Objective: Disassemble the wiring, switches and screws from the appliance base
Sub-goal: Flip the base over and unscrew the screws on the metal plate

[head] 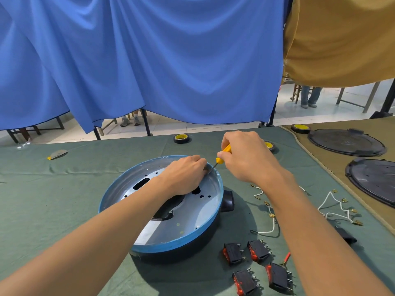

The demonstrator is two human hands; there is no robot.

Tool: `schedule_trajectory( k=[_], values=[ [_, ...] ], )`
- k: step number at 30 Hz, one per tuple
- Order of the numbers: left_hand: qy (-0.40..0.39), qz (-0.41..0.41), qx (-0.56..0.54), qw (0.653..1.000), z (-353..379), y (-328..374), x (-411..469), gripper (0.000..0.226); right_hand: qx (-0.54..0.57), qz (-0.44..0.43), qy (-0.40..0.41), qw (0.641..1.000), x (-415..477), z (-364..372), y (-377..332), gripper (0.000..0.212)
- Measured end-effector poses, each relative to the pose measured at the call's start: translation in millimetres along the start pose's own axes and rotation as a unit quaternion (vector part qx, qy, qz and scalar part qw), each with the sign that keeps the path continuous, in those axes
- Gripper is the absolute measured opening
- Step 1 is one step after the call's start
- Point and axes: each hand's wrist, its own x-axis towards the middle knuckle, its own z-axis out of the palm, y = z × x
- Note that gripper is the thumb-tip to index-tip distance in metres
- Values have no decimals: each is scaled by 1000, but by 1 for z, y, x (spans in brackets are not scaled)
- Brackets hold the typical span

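Right hand (245,159): grip clamping screwdriver (219,160) at appliance base (171,245) far rim.
Left hand (183,175): grip unclear.
Key: keeping tip seated squarely.

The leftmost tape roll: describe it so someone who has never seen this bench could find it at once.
Start at the blue-rimmed appliance base on the green cloth. Beyond its far rim, near the cloth's far edge, lies a black tape roll with a yellow core. It is the only roll left of the right hand.
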Motion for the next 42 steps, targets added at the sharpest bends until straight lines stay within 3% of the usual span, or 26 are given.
schedule_trajectory(
  k=[4, 8, 14, 18, 21, 26, 32, 35, 37, 39, 42],
  values=[
    [-15, 33, -48, 998, -6, -8, -4, 25, -4, 12, -4, 1000, 0, 0, 3, 19],
    [-24, 29, -30, 999, -7, -8, -2, 23, -11, 7, 2, 1000, 0, 1, 1, 20],
    [46, -6, -10, 999, 3, -1, -3, 33, -14, -1, 9, 1000, 0, 0, 1, 21],
    [52, 19, -23, 998, 2, 0, -4, 33, -14, -1, 13, 1000, 1, 1, 1, 21],
    [36, 31, -78, 996, -3, -6, -3, 27, -11, 3, 14, 1000, 1, 2, 2, 21],
    [-2, 32, -48, 998, -6, -10, 0, 23, -10, 0, 14, 1000, 0, 0, 0, 22],
    [77, -28, -67, 994, -5, -5, 5, 23, 1, -1, -2, 1000, 0, 0, 0, 20],
    [99, -51, -70, 991, -11, -8, 8, 24, 83, 10, 7, 996, 0, -7, -1, 15],
    [125, -67, -92, 986, -16, -9, 9, 24, 175, 20, 26, 984, 0, -19, 1, 19],
    [150, -76, -126, 978, -22, -6, 10, 21, 317, 40, 47, 946, -1, -33, 4, 25],
    [182, -71, -186, 963, -32, 7, 13, 19, 546, 68, 95, 830, -1, -49, 17, 22]
  ],
)
